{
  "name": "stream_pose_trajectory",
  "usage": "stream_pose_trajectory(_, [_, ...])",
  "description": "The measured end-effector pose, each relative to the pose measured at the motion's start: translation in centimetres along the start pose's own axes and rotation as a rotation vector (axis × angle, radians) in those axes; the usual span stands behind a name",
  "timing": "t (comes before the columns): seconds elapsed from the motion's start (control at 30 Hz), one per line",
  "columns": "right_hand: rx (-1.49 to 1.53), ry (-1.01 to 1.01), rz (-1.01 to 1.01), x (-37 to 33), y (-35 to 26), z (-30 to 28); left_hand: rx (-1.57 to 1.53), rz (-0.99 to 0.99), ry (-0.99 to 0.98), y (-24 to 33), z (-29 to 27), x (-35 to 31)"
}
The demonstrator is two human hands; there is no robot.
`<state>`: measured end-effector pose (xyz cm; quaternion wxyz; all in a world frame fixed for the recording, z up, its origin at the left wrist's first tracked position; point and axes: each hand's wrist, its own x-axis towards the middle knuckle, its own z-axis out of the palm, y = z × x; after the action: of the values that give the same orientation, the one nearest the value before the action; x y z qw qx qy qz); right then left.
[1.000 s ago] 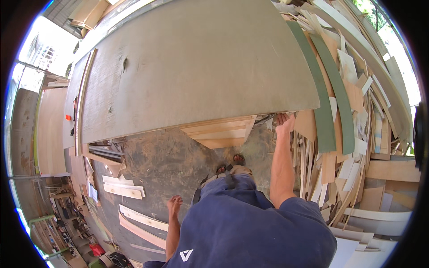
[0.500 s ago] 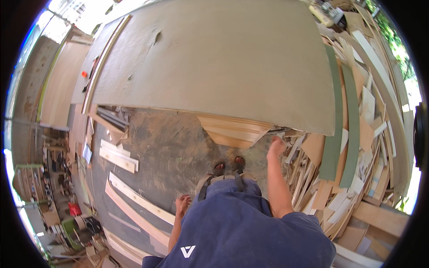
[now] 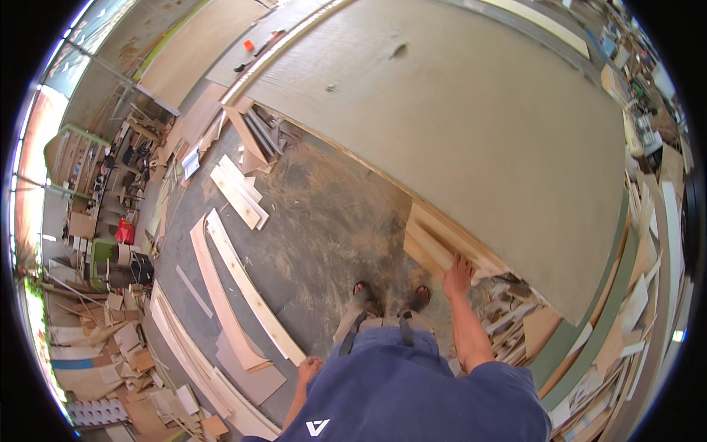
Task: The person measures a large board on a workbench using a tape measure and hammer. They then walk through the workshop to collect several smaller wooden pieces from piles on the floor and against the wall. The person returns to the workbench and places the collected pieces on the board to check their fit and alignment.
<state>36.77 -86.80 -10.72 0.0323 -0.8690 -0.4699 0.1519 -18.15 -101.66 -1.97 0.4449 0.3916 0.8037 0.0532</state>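
My right hand (image 3: pixel 458 277) reaches forward at the end of a stack of light wooden boards (image 3: pixel 434 239) tucked under the large table's edge. Its fingers are stretched out over the wood, and I cannot tell how firmly they touch it. Down by my left side hangs my left hand (image 3: pixel 310 367), fingers curled in, with nothing visible in them. Closest to that hand is the near end of a long pale board (image 3: pixel 254 291) on the floor. The big greyish-beige panel (image 3: pixel 471 125) forms the tabletop in front of me.
A curved pinkish board (image 3: pixel 213 272) and short pale planks (image 3: pixel 239 193) lie on the floor at left. Wood offcuts (image 3: pixel 508 313) are heaped beneath the table's near right corner. Green strips (image 3: pixel 615 280) stand along the right side. An orange object (image 3: pixel 248 45) sits at the far left.
My view has turned left. My right hand has come from beside the scrap heap to the stacked boards. The fingers of my left hand have curled in more.
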Motion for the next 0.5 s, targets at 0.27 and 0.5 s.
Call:
stream_pose_trajectory(0.27, [0.128, -0.293, -0.004, -0.1, -2.5, 4.5, -0.074, 0.117, -0.075, -8.6, 2.3, 1.9])
stream_pose_trajectory(0.5, [0.218, -0.162, -0.202, -0.4, -13.3, 1.2, -0.067, -0.063, -0.034, -10.1, -1.1, 8.0])
